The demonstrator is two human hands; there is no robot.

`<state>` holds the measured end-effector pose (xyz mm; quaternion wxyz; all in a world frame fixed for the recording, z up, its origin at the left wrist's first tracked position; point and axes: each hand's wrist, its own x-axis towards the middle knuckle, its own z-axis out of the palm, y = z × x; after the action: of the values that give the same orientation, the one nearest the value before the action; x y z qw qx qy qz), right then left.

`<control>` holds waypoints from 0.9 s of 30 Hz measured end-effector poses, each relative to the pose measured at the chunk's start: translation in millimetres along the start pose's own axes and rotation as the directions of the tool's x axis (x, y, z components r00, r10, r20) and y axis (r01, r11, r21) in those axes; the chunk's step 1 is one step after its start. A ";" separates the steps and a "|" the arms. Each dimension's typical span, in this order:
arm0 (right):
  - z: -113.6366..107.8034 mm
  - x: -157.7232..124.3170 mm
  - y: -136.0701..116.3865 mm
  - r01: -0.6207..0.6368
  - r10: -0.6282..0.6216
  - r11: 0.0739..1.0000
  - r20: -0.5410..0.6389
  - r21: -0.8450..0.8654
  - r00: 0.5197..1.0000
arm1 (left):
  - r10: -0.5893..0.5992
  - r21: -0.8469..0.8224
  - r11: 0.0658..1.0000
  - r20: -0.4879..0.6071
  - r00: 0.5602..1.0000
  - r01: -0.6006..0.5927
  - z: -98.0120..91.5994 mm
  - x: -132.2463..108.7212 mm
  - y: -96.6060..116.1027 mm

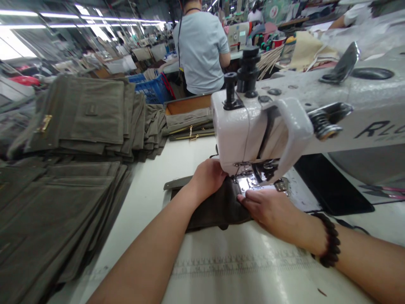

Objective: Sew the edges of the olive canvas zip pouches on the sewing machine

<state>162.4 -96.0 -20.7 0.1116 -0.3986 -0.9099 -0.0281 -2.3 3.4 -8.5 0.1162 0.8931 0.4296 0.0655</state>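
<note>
A dark olive-brown fabric piece (215,207) lies on the white table under the head of a white sewing machine (234,126). Its right edge is at the lit needle plate (248,184). My left hand (209,177) rests on the far part of the piece, close to the presser foot, with its fingertips partly hidden behind the machine head. Bent fingers of my right hand (265,207) pinch the piece's right edge, just in front of the needle plate. A dark beaded bracelet (327,240) circles my right wrist.
Stacks of olive fabric panels (95,112) with zippers fill the left side. More zippered pieces (190,124) lie behind the machine near a blue crate (152,88). Snips (384,192) and a black pad (332,183) are at right. A person in a light shirt (202,50) sits ahead.
</note>
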 end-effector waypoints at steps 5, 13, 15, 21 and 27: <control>3.5 3.1 4.7 -0.036 0.037 0.999 0.044 -0.016 0.998 | 0.013 -0.040 0.999 -0.031 0.999 -0.014 1.5 4.4 -7.0; -3.8 10.9 1.8 -0.128 0.131 0.991 0.164 -0.024 0.978 | 0.045 -0.054 0.997 -0.058 0.997 -0.049 2.1 4.5 -8.6; -18.5 4.9 7.7 -0.158 0.144 0.986 0.215 0.047 0.966 | 0.052 -0.033 0.998 -0.056 0.997 -0.054 -8.9 -3.7 -1.8; -61.8 -25.6 39.3 -0.138 0.067 0.946 0.241 0.293 0.968 | 0.162 0.008 0.986 0.118 0.980 -0.164 -41.5 -50.6 32.1; -51.4 -24.3 30.9 -0.138 0.081 0.940 0.190 0.313 0.978 | 0.248 -0.041 0.969 0.098 0.964 -0.245 -14.7 -70.4 35.1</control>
<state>210.2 -99.7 22.7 0.0968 -0.4259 -0.8846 0.1634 -22.8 -70.6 13.7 0.1416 0.9401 0.3076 0.0396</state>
